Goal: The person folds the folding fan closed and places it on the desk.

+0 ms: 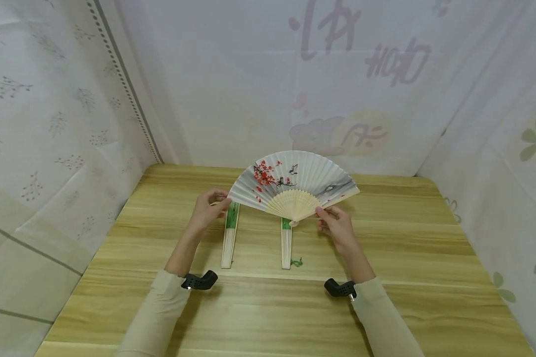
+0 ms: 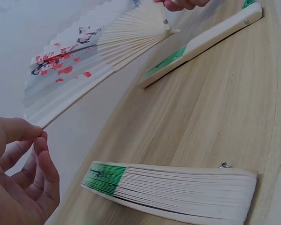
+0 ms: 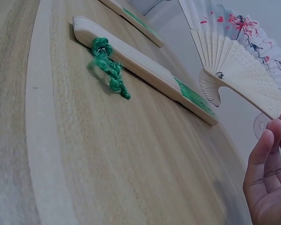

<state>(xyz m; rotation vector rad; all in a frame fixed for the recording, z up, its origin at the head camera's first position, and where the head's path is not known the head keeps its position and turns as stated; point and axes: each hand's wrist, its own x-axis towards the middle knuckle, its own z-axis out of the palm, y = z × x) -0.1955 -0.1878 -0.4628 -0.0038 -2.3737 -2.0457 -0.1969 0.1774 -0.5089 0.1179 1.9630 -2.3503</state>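
A white folding fan (image 1: 303, 171) with red blossoms and dark branches is spread wide above the table, its pivot toward me. My left hand (image 1: 210, 208) pinches its left outer edge between thumb and finger; the left wrist view shows that hand (image 2: 23, 164) at the leaf's corner. On the other side, my right hand (image 1: 337, 225) pinches the right guard stick near the ribs. Beneath lie two folded fans with green leaves: a left folded fan (image 1: 229, 240) below my left hand, and a middle folded fan (image 1: 286, 245) under the pivot, with a green cord (image 3: 110, 70) at its end.
The wooden table (image 1: 268, 312) has rounded back corners. Behind it hangs a pale printed curtain (image 1: 232, 99), with patterned cloth (image 1: 62, 124) along the left side. A black wrist camera (image 1: 201, 280) is strapped to my left wrist, another wrist camera (image 1: 339, 288) to my right.
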